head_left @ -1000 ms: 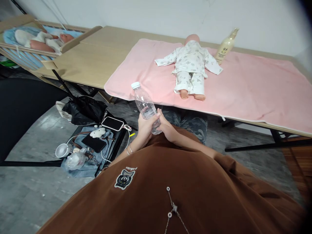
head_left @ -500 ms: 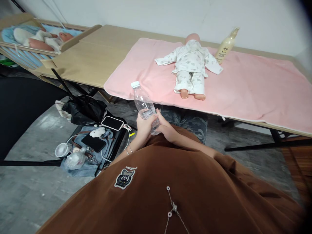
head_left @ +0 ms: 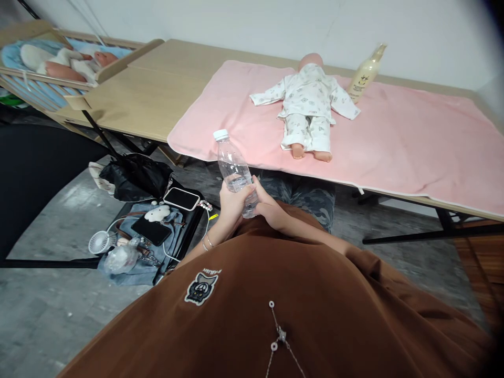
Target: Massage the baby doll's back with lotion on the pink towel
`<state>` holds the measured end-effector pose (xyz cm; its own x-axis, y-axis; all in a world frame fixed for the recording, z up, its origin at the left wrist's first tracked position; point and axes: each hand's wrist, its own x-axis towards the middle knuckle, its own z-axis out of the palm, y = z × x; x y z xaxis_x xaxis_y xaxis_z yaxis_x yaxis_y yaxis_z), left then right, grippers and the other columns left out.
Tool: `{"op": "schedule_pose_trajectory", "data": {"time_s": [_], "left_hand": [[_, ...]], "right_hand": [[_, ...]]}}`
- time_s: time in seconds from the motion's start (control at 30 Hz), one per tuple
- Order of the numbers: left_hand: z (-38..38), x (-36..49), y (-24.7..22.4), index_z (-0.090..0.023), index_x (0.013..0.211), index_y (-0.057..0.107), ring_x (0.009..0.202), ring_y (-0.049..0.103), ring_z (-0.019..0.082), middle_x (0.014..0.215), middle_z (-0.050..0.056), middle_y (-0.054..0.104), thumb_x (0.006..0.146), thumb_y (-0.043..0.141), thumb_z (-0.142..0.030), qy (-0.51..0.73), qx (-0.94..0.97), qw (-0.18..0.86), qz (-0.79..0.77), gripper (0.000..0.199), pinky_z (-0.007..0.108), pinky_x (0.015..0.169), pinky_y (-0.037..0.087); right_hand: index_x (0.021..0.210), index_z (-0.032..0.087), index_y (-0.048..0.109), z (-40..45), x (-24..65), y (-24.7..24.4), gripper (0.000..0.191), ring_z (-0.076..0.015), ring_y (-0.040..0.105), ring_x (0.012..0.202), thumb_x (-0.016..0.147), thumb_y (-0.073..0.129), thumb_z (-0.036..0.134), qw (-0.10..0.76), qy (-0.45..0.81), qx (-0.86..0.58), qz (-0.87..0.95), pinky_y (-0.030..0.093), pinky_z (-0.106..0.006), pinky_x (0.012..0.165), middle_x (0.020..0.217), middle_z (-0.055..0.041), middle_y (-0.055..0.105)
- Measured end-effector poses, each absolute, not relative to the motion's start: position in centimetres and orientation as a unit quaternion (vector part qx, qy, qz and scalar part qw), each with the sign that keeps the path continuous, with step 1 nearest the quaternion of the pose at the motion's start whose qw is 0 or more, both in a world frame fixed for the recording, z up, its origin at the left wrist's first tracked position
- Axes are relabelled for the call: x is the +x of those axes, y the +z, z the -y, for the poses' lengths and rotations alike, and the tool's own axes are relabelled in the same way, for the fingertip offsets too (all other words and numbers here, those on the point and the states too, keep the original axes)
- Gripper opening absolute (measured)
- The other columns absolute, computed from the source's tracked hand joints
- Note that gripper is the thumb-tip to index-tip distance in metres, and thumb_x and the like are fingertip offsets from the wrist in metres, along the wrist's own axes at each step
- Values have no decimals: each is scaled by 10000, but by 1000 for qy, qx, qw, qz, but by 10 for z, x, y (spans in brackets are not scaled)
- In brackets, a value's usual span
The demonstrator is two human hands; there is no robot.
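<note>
A clear plastic bottle point(head_left: 232, 163) with a white cap leans up and to the left in front of my body, below the table's front edge. My left hand point(head_left: 232, 203) is wrapped round its lower part from the left side. From the right, my right hand point(head_left: 268, 206) closes on the bottle's lower end, its fingers partly hidden. Beyond the bottle, a doll point(head_left: 307, 97) in white patterned clothes lies on a pink blanket point(head_left: 397, 136). A cream pump bottle point(head_left: 364, 76) stands beside the doll's head and arm, at the blanket's back edge.
The wooden table point(head_left: 157, 79) runs along the wall. At the far left is a cot point(head_left: 114, 71) with another doll. Lower left, a black chair point(head_left: 35, 184) stands near a denim bag point(head_left: 136, 273), two phones and a small fan point(head_left: 101, 242).
The capped end of the clear bottle has shifted slightly right and up, with both my hands still round it. Everything else looks the same.
</note>
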<state>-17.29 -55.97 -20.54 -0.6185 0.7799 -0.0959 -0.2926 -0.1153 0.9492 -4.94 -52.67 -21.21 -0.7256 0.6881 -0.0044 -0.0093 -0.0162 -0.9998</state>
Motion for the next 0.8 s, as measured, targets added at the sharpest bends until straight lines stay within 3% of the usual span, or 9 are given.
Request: {"op": "schedule_pose_trajectory", "data": {"time_s": [0.3, 0.47, 0.53, 0.6, 0.67, 0.73, 0.8], "left_hand": [[562, -173, -205, -175, 1007, 628, 747, 672, 152, 868, -2, 709, 521, 931, -281, 706, 223, 372, -560, 582, 289, 732, 545], [561, -175, -204, -179, 1028, 644, 779, 686, 158, 898, 2, 719, 514, 930, -266, 706, 206, 387, -556, 594, 294, 746, 558], [559, -179, -203, -177, 1014, 648, 761, 689, 150, 878, -1, 719, 517, 931, -255, 706, 196, 434, -524, 577, 283, 727, 561], [558, -185, -202, -182, 982, 641, 699, 682, 149, 812, -10, 704, 531, 946, -283, 691, 194, 499, -485, 554, 272, 653, 547], [557, -191, -202, -187, 936, 637, 626, 658, 141, 747, -18, 683, 536, 977, -363, 677, 194, 543, -457, 554, 254, 577, 516], [557, -195, -203, -188, 905, 653, 609, 649, 136, 734, -10, 684, 550, 984, -488, 681, 192, 558, -434, 570, 251, 561, 520], [557, -197, -204, -189, 888, 680, 617, 652, 142, 741, 6, 692, 600, 938, -629, 693, 196, 559, -411, 586, 262, 580, 542]], "right_hand": [[1697, 271, 244, 527, -49, -209, 1090, -295, 161, 1682, 681, 619, 146, 265, 691, -272, 615, 180, -562, 1380, 1785, 32, 248], [1553, 250, 512, 525, -52, -209, 912, -292, 233, 1663, 656, 662, 193, 288, 690, -283, 601, 129, -503, 1398, 1727, 5, 397], [1423, 229, 627, 524, -50, -203, 740, -285, 370, 1605, 686, 677, 256, 338, 673, -307, 581, 209, -466, 1383, 1644, -31, 526], [1247, 203, 712, 523, -46, -192, 525, -280, 622, 1390, 739, 674, 327, 395, 660, -336, 544, 457, -444, 1241, 1396, -78, 730], [1046, 178, 753, 523, -39, -179, 353, -257, 773, 1031, 787, 641, 390, 389, 694, -334, 505, 627, -381, 917, 1031, -87, 826], [907, 158, 762, 524, -33, -165, 301, -212, 773, 777, 814, 619, 406, 339, 752, -304, 476, 607, -298, 687, 806, -71, 806], [887, 131, 776, 524, -30, -155, 316, -197, 777, 721, 845, 592, 385, 268, 806, -272, 453, 601, -272, 654, 782, -79, 810]]}}
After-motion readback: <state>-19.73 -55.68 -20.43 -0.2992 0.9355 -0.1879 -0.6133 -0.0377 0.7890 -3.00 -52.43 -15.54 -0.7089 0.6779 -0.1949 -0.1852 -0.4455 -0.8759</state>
